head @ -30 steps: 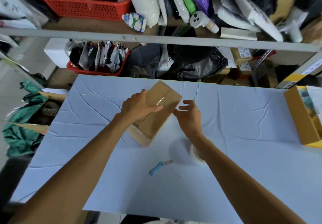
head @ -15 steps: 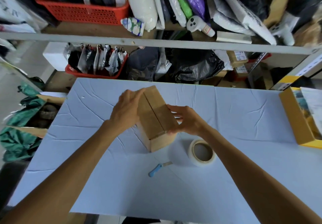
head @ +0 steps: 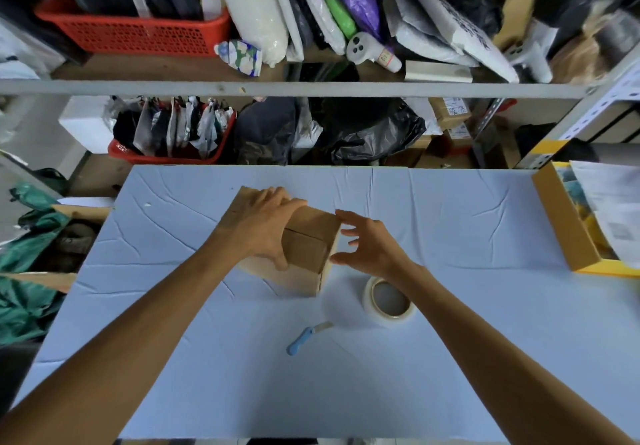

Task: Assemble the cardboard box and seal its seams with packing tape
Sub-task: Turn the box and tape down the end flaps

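A small brown cardboard box (head: pixel 308 247) stands on the light blue table (head: pixel 450 236), its top flaps folded down with a seam across the top. My left hand (head: pixel 266 226) lies over the box's top and left side, thumb on the near face, holding it. My right hand (head: pixel 367 247) hovers at the box's right end with fingers spread, thumb near the corner; contact is unclear. A roll of clear packing tape (head: pixel 389 300) lies flat just right of and nearer than the box. A small blue-handled knife (head: pixel 304 337) lies nearer still.
An open yellow box (head: pixel 568 229) holding papers sits at the table's right edge. Cluttered shelves with red baskets (head: pixel 138 34) and black bags rise behind the far edge. Green cloth and cardboard lie on the floor at the left.
The box has been turned so its long side runs left to right. My left hand slid over its top. My right hand came off the box's side and spread its fingers.
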Motion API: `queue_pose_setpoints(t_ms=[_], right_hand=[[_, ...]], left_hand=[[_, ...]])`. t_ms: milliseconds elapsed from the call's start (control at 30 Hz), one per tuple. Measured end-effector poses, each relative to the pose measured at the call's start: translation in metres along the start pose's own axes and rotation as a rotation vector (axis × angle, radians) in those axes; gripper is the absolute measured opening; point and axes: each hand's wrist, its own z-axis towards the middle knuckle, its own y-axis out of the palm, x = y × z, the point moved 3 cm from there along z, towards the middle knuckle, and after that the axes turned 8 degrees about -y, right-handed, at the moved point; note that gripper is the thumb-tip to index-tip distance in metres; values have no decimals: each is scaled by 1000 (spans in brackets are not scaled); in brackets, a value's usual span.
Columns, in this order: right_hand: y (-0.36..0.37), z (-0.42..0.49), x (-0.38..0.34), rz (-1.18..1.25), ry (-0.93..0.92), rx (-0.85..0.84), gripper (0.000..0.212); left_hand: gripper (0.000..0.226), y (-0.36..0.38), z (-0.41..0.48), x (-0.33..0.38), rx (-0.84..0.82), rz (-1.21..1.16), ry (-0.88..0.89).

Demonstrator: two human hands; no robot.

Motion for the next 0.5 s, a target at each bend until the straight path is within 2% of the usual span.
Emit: queue_pose_setpoints(t_ms=[100,200,300,400,500], right_hand=[[-2,-2,0,108,11,42,79],[0,-2,-1,264,10,-20,71],[6,-3,3,240,2,11,76],[9,-3,11,272,18,45,72],[6,-10,27,121,63,77,61]], left_hand=[[110,4,-1,0,-30,-87,-139],[108,7,-3,5,-2,-151,-222],[103,9,-4,13,67,-178,-239],[105,10,-4,16,80,-172,-245],[110,11,-3,17,60,-214,-254]])
